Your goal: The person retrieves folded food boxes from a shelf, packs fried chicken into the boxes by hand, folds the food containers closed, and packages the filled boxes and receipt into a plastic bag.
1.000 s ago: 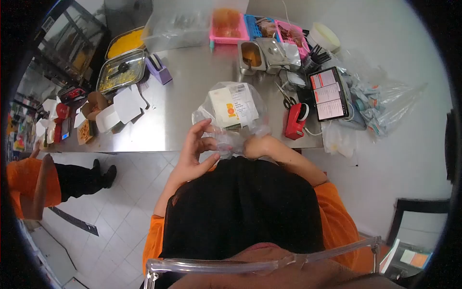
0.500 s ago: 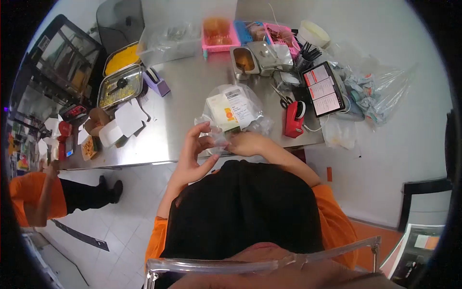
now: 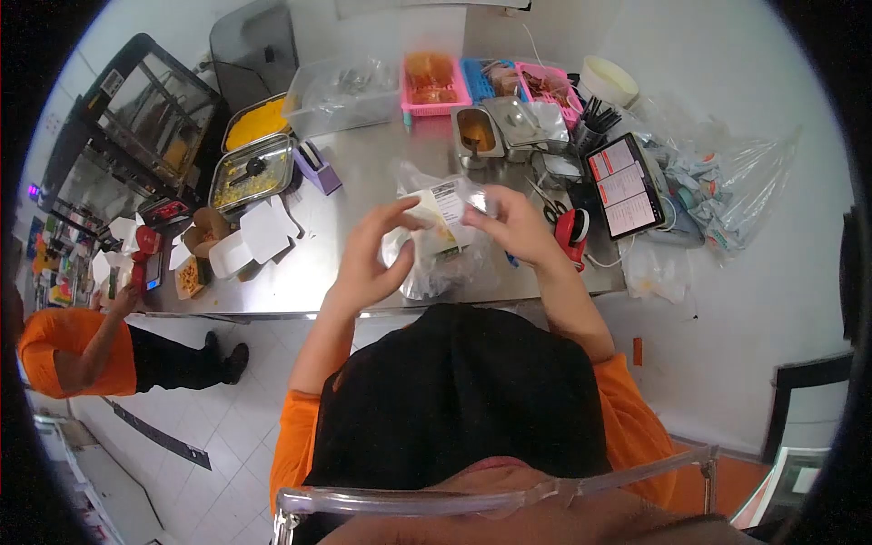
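Note:
A clear plastic bag [image 3: 436, 277] stands near the table's front edge, and a pale package [image 3: 422, 213] shows inside it. A white printed label [image 3: 448, 202] lies over the package. My left hand [image 3: 371, 254] is at the bag's left side, its fingers curved and the thumb held apart. On the other side, my right hand [image 3: 522, 227] has thumb and fingers closed at the bag's upper right edge, beside the label. The fingertips partly cover the plastic there.
A red tape dispenser [image 3: 570, 238], scissors [image 3: 549, 207] and a tablet [image 3: 625, 186] stand to the right. Metal food containers [image 3: 477, 136] and pink baskets [image 3: 434, 107] line the back. Open white boxes [image 3: 268, 234] sit left. A co-worker in orange [image 3: 77, 350] stands far left.
Both hands have risen along the bag; my right hand has moved from its lower front to its upper right. The bag sits slightly nearer me, and the whole view has shifted.

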The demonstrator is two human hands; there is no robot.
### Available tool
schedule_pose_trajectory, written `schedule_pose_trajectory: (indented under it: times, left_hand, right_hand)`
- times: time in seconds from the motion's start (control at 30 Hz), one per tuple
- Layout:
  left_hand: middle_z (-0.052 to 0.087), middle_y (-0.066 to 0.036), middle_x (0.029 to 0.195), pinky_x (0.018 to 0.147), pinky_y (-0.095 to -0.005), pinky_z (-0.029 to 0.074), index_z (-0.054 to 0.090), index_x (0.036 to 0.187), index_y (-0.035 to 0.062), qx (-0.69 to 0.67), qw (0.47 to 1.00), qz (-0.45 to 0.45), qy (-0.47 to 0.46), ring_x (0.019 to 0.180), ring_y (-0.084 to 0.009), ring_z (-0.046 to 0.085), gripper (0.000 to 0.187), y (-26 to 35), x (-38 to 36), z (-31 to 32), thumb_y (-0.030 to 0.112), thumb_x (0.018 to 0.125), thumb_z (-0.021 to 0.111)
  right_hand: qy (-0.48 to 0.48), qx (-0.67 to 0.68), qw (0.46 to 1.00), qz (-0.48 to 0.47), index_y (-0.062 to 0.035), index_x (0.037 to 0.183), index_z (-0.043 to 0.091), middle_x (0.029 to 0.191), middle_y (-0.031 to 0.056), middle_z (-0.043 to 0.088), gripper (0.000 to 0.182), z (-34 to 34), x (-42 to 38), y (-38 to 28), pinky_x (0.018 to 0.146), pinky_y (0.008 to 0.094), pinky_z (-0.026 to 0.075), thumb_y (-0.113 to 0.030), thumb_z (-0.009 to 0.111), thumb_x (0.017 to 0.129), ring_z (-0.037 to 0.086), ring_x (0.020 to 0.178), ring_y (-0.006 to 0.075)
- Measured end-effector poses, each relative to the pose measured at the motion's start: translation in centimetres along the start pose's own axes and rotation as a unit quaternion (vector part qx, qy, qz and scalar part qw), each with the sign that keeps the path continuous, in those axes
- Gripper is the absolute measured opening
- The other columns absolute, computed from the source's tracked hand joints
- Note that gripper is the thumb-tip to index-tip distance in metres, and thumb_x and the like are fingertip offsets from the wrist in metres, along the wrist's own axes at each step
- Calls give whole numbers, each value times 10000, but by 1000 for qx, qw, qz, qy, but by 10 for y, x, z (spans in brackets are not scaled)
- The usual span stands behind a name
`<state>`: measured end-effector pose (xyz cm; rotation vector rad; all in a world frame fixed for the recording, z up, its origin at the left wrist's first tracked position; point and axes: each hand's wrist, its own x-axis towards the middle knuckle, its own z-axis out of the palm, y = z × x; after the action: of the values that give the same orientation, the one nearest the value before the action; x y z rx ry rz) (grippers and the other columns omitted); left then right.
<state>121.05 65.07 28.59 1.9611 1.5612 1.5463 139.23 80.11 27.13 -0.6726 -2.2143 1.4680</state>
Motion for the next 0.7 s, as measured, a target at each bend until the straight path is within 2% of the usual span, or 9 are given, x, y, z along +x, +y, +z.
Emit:
schedule_pose_trajectory:
  times: [0.07, 0.17, 0.2, 0.3, 0.33, 0.43, 0.53, 0.6, 0.7]
  left_hand:
    - [629, -117, 868, 876, -337, 411, 411, 1242, 6, -26, 999, 7, -19, 882, -239, 600, 591, 5, 16, 11, -78, 668, 521]
    - [619, -110, 822, 862, -347, 412, 410, 1240, 9, 9, 999, 34, -10, 868, -241, 589, 601, 3, 17, 16, -75, 656, 526]
    - [591, -133, 915, 868, -371, 402, 418, 1234, 7, 77, 994, 68, -26, 929, -253, 553, 602, 2, 17, 12, -23, 658, 592]
    - [487, -177, 1134, 909, -395, 372, 385, 1256, 12, 131, 988, 66, 42, 1042, -282, 483, 743, -9, 3, 10, 170, 630, 753]
    - [285, -237, 1352, 975, -455, 318, 325, 1320, 23, 104, 994, 7, 32, 1169, -388, 371, 1035, -19, -2, 8, 427, 509, 824]
    - [139, -230, 1439, 1062, -483, 181, 186, 1390, 22, 197, 971, -10, -138, 1280, -417, 238, 1252, -53, -1, 26, 556, 438, 799]
    - [242, -202, 1419, 1087, -475, 106, 103, 1409, 13, 198, 973, 18, -117, 1307, -372, 230, 1122, -90, 8, 59, 533, 619, 707]
    - [486, -177, 1229, 1053, -445, 216, 265, 1359, 2, 215, 972, 33, -88, 1204, -315, 396, 754, -81, 10, 72, 384, 789, 578]
    - [536, -156, 1066, 934, -431, 331, 472, 1147, 8, 231, 964, 27, -129, 1033, -311, 491, 433, -83, 14, 70, 301, 831, 518]
  right_hand:
    - [-30, 199, 978, -62, 2, 1115, 492, 935, 65, 564, 372, 21, 15, -4, 680, 281, 450, -177, 634, 821, 547, 790, 107]
    - [-56, -2, 996, -68, 49, 1179, 424, 821, 150, 615, 496, 24, 13, -13, 640, 299, 459, -222, 628, 817, 606, 750, 161]
    - [-42, -72, 993, -80, 32, 1208, 393, 799, 129, 609, 484, 22, 9, -26, 638, 301, 457, -162, 615, 824, 601, 740, 162]
    - [-101, 96, 989, -43, -15, 1159, 418, 879, 40, 534, 348, 19, 14, -17, 647, 254, 454, -93, 575, 858, 540, 739, 102]
    - [-83, 165, 982, -46, -14, 1154, 417, 880, 39, 532, 345, 21, 14, -18, 658, 255, 453, -86, 576, 856, 537, 760, 102]
    - [-40, 268, 958, -91, -15, 1143, 414, 901, 50, 531, 346, 42, 15, -17, 705, 277, 447, -71, 579, 844, 537, 822, 126]
    - [-45, 122, 978, -162, -14, 1142, 405, 965, 100, 532, 373, 74, 9, -7, 786, 340, 431, -76, 590, 824, 544, 888, 205]
    - [-71, -22, 986, -148, -5, 1145, 395, 1024, 146, 523, 406, 77, -7, -23, 850, 387, 407, -96, 603, 808, 538, 944, 272]
    - [-139, -95, 956, -242, 14, 1156, 387, 1109, 209, 477, 461, 68, -17, -12, 928, 423, 351, -134, 624, 789, 495, 1028, 345]
